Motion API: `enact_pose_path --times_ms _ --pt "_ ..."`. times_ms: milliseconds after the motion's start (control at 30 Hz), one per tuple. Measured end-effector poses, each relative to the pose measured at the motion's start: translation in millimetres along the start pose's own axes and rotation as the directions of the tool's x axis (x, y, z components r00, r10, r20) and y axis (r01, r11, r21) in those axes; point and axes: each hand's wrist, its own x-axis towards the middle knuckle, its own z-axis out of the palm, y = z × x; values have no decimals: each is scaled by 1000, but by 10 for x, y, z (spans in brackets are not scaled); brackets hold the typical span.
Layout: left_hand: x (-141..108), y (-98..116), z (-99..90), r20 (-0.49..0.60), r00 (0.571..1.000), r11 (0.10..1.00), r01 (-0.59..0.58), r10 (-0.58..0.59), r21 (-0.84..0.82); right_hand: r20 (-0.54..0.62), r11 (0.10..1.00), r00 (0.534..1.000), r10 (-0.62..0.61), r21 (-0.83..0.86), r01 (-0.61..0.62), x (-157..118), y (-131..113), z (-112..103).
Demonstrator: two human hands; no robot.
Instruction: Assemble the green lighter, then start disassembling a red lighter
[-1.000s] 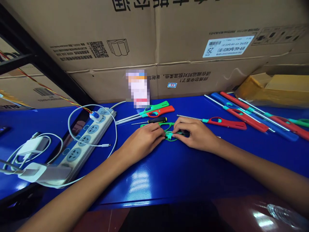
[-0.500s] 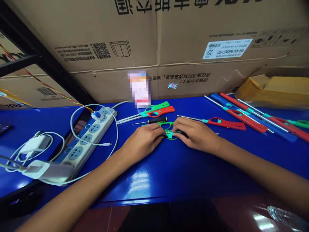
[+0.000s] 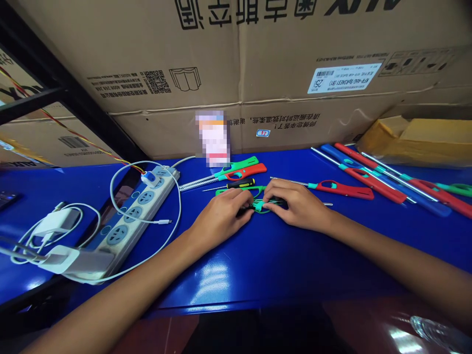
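Observation:
Between my fingertips is a green stick lighter (image 3: pixel 259 205) with a teal trigger piece, mostly covered by my fingers. My left hand (image 3: pixel 223 214) pinches its left end, where something dark shows under the fingertips. My right hand (image 3: pixel 298 204) closes on the other end with thumb and fingers. A thin metal rod (image 3: pixel 328 204) sticks out past my right hand; I cannot tell whether it belongs to this lighter. Just behind my fingers lie a green lighter handle part (image 3: pixel 221 191) and a black-and-yellow screwdriver (image 3: pixel 239 183).
Behind are a green lighter (image 3: pixel 243 163) and an orange-red one (image 3: pixel 254 170). A red lighter (image 3: pixel 346 190) and several others lie right. A white power strip (image 3: pixel 138 216) with cables stands left. A phone-like blurred object (image 3: pixel 214 140) leans on the large carton (image 3: pixel 280 113).
My left fingers have shifted slightly, showing more of the dark part beneath them. My right hand stays nearly in place. The view has tilted a little.

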Motion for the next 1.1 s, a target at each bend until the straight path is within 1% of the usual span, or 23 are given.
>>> enact_pose_path --times_ms 133,300,367,467,600,700,800,933,1033,1100 --pt "7 3 11 -6 1000 1000 23 -23 -20 0 1000 1000 10 23 -10 2 -6 -13" --pt "12 21 4 14 999 999 32 -32 -25 39 993 997 72 86 -75 11 -1 -66" --pt "10 34 -11 44 999 1000 5 -5 -1 50 992 995 82 92 -86 15 6 -92" --pt "5 56 -35 119 993 998 -33 26 58 53 992 994 93 83 -97 22 23 -142" --pt "14 90 -54 174 985 996 -24 8 87 82 993 993 85 72 -91 33 53 -222" --pt "35 121 -51 175 984 998 15 -26 69 129 991 990 64 106 -78 35 61 -263" --pt "52 140 -28 150 988 999 30 -36 43 144 991 988 58 114 -75 30 52 -260" --pt "52 122 11 97 994 998 57 -53 -37 138 995 988 64 72 -74 25 32 -219" --pt "40 92 25 78 994 990 91 -83 -107 133 996 989 70 38 -76 25 17 -207" --pt "32 80 30 67 993 987 100 -92 -125 133 997 988 82 4 -83 25 7 -212"
